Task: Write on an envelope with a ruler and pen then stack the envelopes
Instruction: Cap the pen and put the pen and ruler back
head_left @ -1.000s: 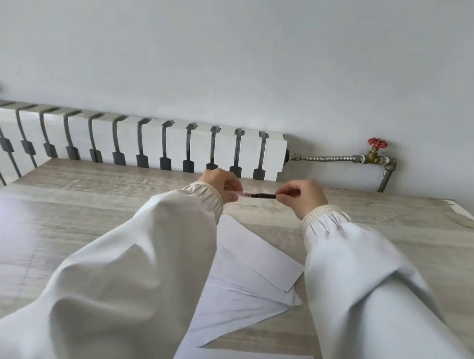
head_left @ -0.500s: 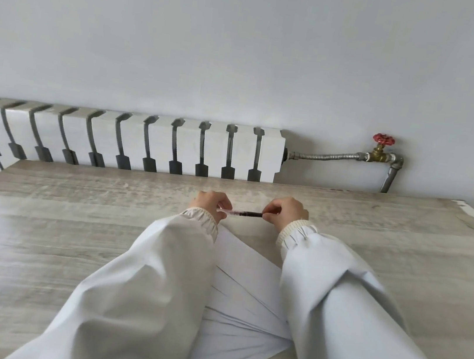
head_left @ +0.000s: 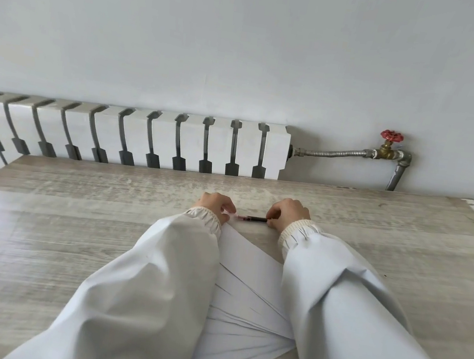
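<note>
Drawn back from the far edge, the slim black-and-clear plastic pen (head_left: pixel 253 219) is pinched at either end by the left hand (head_left: pixel 215 207) and right hand (head_left: pixel 287 214), just beyond fanned white paper envelopes (head_left: pixel 247 288) laid on the pale grey wood-grain table (head_left: pixel 70 216).

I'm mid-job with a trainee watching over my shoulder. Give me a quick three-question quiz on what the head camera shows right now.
1. True or false: the left hand and the right hand each grip one end of the pen.
2. Where are the white envelopes? A: fanned out flat on the table. B: standing upright against the wall. C: held in the left hand.
3. Fill in: the valve wheel on the pipe beside the radiator is coloured ____.

Key: 1 true; 2 A; 3 red.
</note>
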Motion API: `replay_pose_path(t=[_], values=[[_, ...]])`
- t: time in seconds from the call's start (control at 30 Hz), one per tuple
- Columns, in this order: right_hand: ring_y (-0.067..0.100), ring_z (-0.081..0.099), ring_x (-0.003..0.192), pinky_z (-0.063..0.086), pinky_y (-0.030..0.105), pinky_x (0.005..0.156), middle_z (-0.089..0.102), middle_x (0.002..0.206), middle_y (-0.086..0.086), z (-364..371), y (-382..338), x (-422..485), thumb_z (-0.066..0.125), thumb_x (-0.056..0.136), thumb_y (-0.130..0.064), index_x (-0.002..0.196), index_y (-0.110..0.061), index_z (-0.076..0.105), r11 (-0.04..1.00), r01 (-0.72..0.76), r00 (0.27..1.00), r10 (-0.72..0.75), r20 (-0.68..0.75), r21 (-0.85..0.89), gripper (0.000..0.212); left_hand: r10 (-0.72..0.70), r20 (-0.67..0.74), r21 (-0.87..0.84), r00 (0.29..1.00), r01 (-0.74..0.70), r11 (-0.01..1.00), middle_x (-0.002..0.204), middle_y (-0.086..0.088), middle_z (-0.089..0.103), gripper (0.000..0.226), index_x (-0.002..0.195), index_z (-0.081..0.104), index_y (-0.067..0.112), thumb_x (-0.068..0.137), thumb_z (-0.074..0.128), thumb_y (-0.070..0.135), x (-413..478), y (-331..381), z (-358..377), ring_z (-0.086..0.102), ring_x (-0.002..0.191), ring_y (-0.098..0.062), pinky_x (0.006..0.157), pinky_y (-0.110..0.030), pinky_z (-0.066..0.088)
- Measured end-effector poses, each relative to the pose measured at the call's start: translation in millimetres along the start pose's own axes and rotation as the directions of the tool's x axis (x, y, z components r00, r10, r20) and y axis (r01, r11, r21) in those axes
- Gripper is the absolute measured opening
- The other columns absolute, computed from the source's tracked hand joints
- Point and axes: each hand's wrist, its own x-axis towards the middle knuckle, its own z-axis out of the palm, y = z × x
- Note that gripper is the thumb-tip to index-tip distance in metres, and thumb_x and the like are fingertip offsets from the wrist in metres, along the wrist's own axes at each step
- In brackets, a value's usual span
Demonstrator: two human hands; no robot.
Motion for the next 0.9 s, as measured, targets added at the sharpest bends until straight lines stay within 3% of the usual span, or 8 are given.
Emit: replay_pose_path(t=[0.13,0.3,0.47,0.63,0.77,0.9], values=[[0.024,0.052,0.115,0.038,0.037,0.103,0.067,0.112,0.006,-13,-2,-5,0.065,0.08,-0.012,0.106,-0.013,0.066,0.999,0.019,1.0,-0.018,-0.018,0.031,0.026,0.018,-0.043,-0.008,0.999,-0.018,1.0,0.109,-0.011,0.069,0.023,0.099,0.066,0.006,0.081,0.054,0.0,-4,5,-12,0.06,0.104,-0.024,0.093,-0.026,0.043],[0.023,0.061,0.098,0.045,0.035,0.097,0.07,0.107,0.011,-35,-8,-21,0.062,0.079,-0.004,0.096,-0.007,0.07,0.979,0.097,0.989,-0.075,-0.127,0.181,0.019,0.033,-0.243,-0.09,0.969,-0.057,0.994,0.1,-0.012,0.071,0.025,0.089,0.069,0.005,0.083,0.046,-0.002,-22,20,-34,0.064,0.096,-0.024,0.083,-0.018,0.043],[0.013,0.056,0.08,0.042,0.02,0.078,0.069,0.095,0.013,-51,-19,-57,0.065,0.078,-0.003,0.092,-0.003,0.07,0.932,0.246,0.966,-0.213,-0.145,0.266,0.015,0.074,-0.347,-0.116,0.935,-0.121,0.986,0.098,-0.011,0.072,0.024,0.086,0.071,0.008,0.082,0.049,-0.001,-56,33,-51,0.064,0.093,-0.024,0.083,-0.02,0.043],[0.008,0.053,0.074,0.039,0.003,0.057,0.06,0.08,-0.001,-55,-29,-110,0.067,0.077,-0.006,0.092,-0.007,0.071,0.92,0.325,0.946,-0.315,-0.081,0.219,0.015,0.137,-0.21,-0.048,0.968,-0.15,0.987,0.104,-0.008,0.069,0.015,0.092,0.068,0.01,0.081,0.057,0.008,-107,39,-55,0.06,0.097,-0.022,0.084,-0.023,0.04],[0.011,0.053,0.075,0.04,0.016,0.065,0.06,0.079,-0.002,-43,-32,-153,0.067,0.077,-0.01,0.091,-0.012,0.071,0.921,0.338,0.939,-0.345,0.0,0.194,0.014,0.176,-0.112,-0.017,0.978,-0.179,0.984,0.106,-0.005,0.067,0.016,0.094,0.067,0.013,0.081,0.06,0.011,-157,42,-46,0.059,0.098,-0.019,0.083,-0.021,0.039],[0.01,0.052,0.073,0.036,0.0,0.057,0.057,0.075,-0.006,-36,-33,-185,0.066,0.079,-0.011,0.093,-0.014,0.07,0.918,0.348,0.933,-0.36,0.03,0.192,0.014,0.198,-0.03,-0.008,0.98,-0.198,0.98,0.105,-0.003,0.065,0.017,0.096,0.067,0.016,0.08,0.061,0.013,-196,48,-35,0.056,0.093,-0.012,0.08,-0.015,0.036]])
